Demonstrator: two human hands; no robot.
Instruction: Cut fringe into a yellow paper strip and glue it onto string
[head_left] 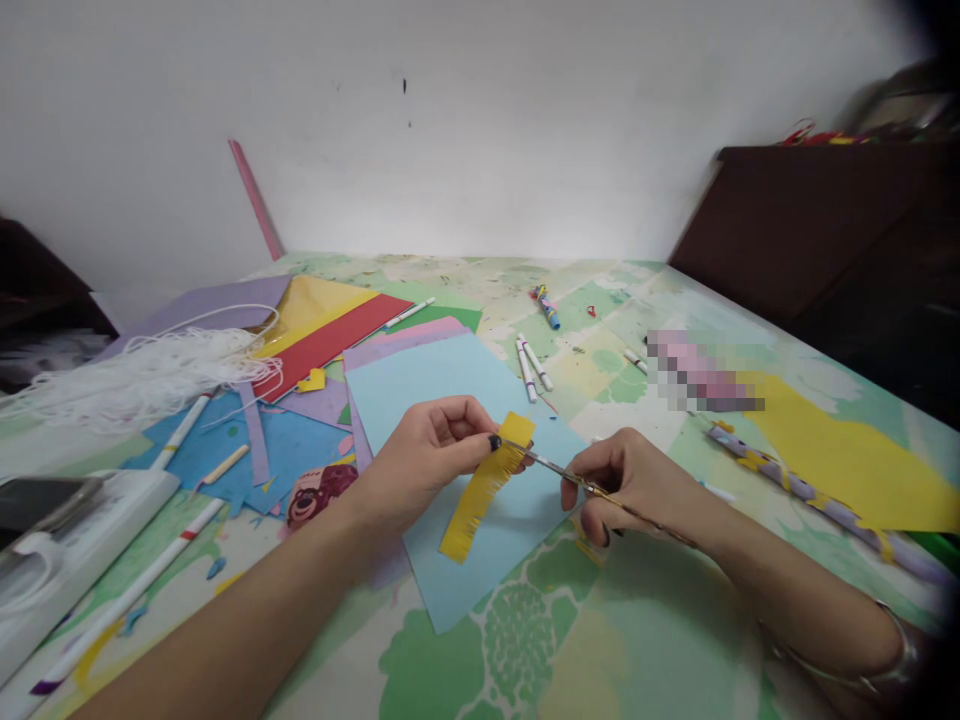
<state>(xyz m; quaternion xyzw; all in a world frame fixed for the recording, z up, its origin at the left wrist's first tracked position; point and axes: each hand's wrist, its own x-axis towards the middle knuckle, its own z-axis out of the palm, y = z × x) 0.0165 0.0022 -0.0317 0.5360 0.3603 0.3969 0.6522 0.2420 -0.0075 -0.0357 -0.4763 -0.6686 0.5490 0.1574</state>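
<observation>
My left hand (442, 445) pinches a yellow paper strip (474, 505) near its upper end. Many short cuts fringe the strip's right edge, and its lower end hangs free over light blue paper (442, 380). My right hand (626, 485) is closed round the handles of thin metal scissors (551, 465). The scissors point left, with their blades at the strip's fringed edge close to my left fingertips. Part of the handles is hidden by my right fingers.
White cord (157, 375) and coloured sheets lie at the left, a power strip (127, 520) nearer me. White markers (526, 370) sit beyond the blue paper. At the right are a yellow sheet (840, 450) and a wrapped purple stick (817, 505).
</observation>
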